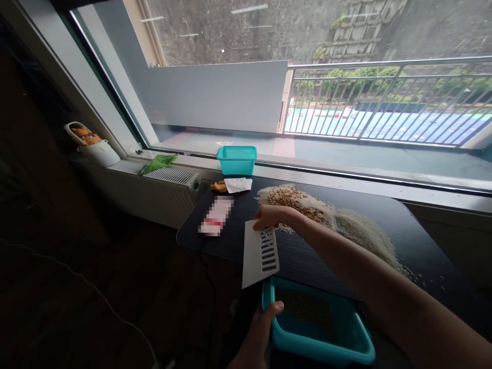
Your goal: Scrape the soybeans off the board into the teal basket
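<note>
My right hand (267, 216) reaches in from the right, its fingers closed on the upper edge of a flat white slotted plate (253, 256). The plate hangs down near the table's front edge, a column of slots along its right side. Below it my left hand (261, 328) grips the left rim of a turquoise plastic bin (323, 351), thumb over the edge. Dark greenish grains (307, 305) lie in the shaded bottom of this bin. Beyond my right arm, a heap of white rice-like grains (361, 233) mixed with orange-brown kernels (294, 201) spreads over the table.
On the dark table (234, 246) are a second turquoise bin (237, 161) by the window, a white tissue (238, 185), an orange-brown item (219, 186) and a blurred pink packet (217, 215). Left stands a radiator (169, 200) with a green cloth (159, 163) and white container (100, 152).
</note>
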### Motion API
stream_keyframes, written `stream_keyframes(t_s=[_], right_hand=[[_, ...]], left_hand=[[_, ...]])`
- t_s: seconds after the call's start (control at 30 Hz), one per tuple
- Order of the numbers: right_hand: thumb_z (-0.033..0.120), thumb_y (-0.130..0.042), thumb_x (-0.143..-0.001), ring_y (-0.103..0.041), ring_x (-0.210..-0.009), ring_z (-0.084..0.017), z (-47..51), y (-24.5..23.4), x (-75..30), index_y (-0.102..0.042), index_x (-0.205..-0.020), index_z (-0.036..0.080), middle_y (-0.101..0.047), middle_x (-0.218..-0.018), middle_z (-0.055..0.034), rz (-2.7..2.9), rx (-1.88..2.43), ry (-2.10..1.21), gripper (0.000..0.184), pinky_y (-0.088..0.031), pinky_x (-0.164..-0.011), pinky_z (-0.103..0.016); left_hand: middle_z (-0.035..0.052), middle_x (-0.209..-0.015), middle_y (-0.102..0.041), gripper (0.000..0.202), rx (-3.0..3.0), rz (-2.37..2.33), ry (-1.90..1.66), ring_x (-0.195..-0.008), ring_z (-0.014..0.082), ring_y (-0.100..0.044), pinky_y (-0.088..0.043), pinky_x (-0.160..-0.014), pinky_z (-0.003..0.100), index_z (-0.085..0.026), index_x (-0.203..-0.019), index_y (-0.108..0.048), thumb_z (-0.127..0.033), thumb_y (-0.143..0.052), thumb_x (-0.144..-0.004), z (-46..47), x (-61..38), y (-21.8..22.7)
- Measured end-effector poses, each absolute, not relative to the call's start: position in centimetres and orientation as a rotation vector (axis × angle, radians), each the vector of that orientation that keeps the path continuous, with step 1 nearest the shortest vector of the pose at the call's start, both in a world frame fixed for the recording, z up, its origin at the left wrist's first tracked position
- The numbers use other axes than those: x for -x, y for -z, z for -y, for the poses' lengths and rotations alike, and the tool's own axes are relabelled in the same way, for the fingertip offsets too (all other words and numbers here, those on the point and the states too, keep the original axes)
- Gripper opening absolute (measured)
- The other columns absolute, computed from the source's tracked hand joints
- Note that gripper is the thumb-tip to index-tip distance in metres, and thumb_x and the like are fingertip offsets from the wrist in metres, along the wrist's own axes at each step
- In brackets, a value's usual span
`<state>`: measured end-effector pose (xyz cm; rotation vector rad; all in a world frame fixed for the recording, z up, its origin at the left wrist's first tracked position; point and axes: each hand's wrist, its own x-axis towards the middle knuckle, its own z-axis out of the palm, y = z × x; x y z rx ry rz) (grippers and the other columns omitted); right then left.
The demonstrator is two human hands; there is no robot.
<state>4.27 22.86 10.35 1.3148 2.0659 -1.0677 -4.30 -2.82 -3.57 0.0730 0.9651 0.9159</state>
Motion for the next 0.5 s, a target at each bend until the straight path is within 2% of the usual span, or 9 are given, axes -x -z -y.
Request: stream_keyframes(t_s=[0.2,0.33,0.5], right_hand=[[0.035,-0.06,-0.092,-0.063,-0.103,-0.023,-22.4,-10.3,-8.9,-0.059,-0.123,0.018,-0.061,-0.123,-0.0085,-2.019,-1.348,1.061,0.035,-0.054,-0.085,-0.044],[0.035,-0.06,-0.092,-0.064,-0.102,-0.023,-21.6,-10.2,-12.7,-0.059,-0.122,0.017,-0.062,-0.122,-0.0083,-1.996,-1.39,1.071,0.035,-0.054,-0.084,-0.044],[0.036,-0.059,-0.093,-0.065,-0.097,-0.021,-20.4,-10.7,-17.8,-0.062,-0.116,0.017,-0.064,-0.116,-0.0067,-1.964,-1.466,1.057,0.03,-0.055,-0.081,-0.04]], left_hand=[[0.0116,-0.134,-0.062,0.059,-0.305,-1.062,-1.144,-0.145,0.0348,-0.026,-0.018,-0.12,0.033,-0.018,-0.103,-0.07,-0.012,-0.088,-0.046,3.8,0.8,3.7],[0.0096,-0.129,-0.065,0.056,-0.191,-1.039,-1.068,-0.142,0.0322,-0.033,-0.025,-0.119,0.036,-0.02,-0.11,-0.067,-0.023,-0.085,-0.057,3.0,0.1,3.7],[0.0142,-0.125,-0.066,0.052,-0.064,-1.035,-0.878,-0.134,0.0359,-0.045,-0.031,-0.115,0.045,-0.015,-0.114,-0.066,-0.035,-0.079,-0.067,1.3,-2.7,3.6]])
